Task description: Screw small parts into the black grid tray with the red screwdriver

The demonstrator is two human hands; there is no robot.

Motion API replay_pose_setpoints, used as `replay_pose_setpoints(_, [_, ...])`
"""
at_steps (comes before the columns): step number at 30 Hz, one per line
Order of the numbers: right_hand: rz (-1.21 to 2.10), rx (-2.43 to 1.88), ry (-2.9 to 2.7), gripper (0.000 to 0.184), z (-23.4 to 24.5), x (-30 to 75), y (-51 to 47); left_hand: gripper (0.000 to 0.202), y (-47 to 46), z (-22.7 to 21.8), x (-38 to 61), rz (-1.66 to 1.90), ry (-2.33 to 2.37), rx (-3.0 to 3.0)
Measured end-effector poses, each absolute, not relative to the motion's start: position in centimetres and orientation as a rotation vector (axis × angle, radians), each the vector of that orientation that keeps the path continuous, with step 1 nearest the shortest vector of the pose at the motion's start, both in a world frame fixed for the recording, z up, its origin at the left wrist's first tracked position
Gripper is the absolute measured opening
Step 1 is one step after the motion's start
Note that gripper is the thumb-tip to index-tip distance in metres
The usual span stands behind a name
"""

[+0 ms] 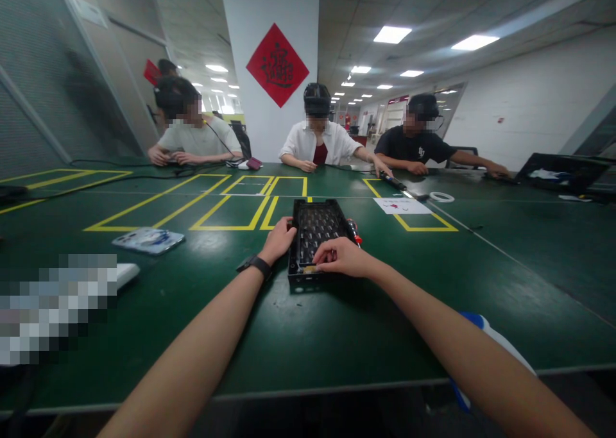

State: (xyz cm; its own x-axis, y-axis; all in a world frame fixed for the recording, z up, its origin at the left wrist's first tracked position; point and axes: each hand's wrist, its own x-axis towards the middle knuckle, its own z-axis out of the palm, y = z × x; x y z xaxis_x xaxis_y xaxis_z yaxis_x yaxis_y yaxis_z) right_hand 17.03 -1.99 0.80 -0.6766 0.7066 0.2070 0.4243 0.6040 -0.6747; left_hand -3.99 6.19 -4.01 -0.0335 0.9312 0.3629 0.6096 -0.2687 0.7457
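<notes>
A black rectangular case point(292, 258) lies on the green table in front of me, its long side pointing away. Rows of small dark cells fill its inside. My left hand point(280, 240) grips the left wall of the case, fingers closed at its edge. Over the near right part of the case is my right hand point(342, 258), its fingers pinched together near a small yellowish piece point(309, 269) at the near end. What those fingertips hold, if anything, is hidden. Just right of the case, partly covered, lies a shiny object with red parts point(355, 233).
Left of the case is a phone-like flat object point(149, 240); a blurred-out white object point(126, 272) lies nearer me. White paper point(403, 206) and a white ring point(441, 197) are at the right. Yellow tape point(226, 226) marks the table point(289, 342). Three people sit opposite.
</notes>
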Motion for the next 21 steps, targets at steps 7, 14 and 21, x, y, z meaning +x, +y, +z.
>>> replay_pose_setpoints(7, [0.847,-0.897,-2.39,0.028,0.91,17.06,-2.05,0.039,6.33,-4.23,-3.99,1.22,1.623,1.883])
replay_pose_setpoints(14, [0.837,-0.881,-2.367,0.03,0.72,17.05,-1.96,0.039,6.01,-3.86,-3.89,1.219,1.613,1.863])
replay_pose_setpoints(21, [0.858,-0.884,-2.377,0.029,0.41,17.05,-1.77,0.039,6.13,-3.91,-3.84,1.212,1.616,1.87])
